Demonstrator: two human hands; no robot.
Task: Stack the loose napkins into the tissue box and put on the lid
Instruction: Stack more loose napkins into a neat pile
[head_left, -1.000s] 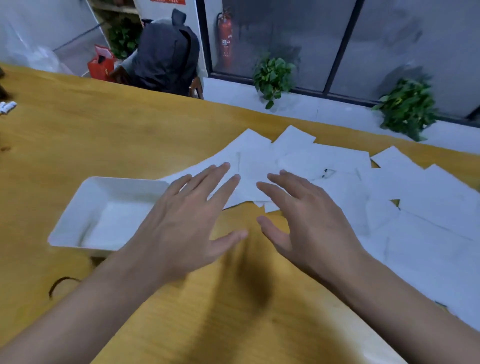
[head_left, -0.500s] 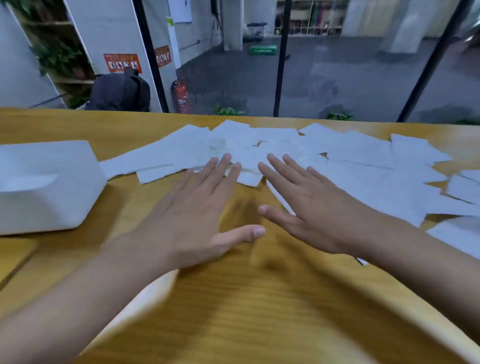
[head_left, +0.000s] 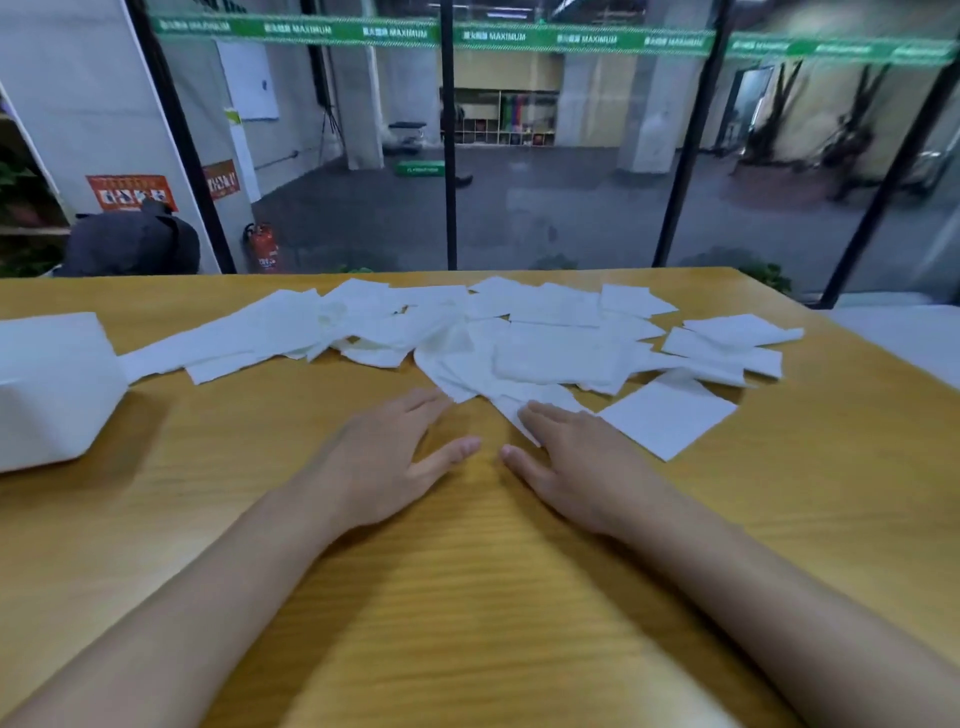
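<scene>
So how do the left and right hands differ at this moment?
The left hand lies over bare table, fingertips at the edge of the napkins; the right hand has its fingers on a napkin's corner. The left hand is nearer the white box; the right hand is beside a flat square napkin. Both are open, palms down, holding nothing.

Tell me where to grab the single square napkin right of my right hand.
Pinch the near corner of the square napkin with the right hand, from the near side. It lies flat, turned cornerwise, that corner over bare table, clear of the pile, so probably one sheet lifts.
</scene>
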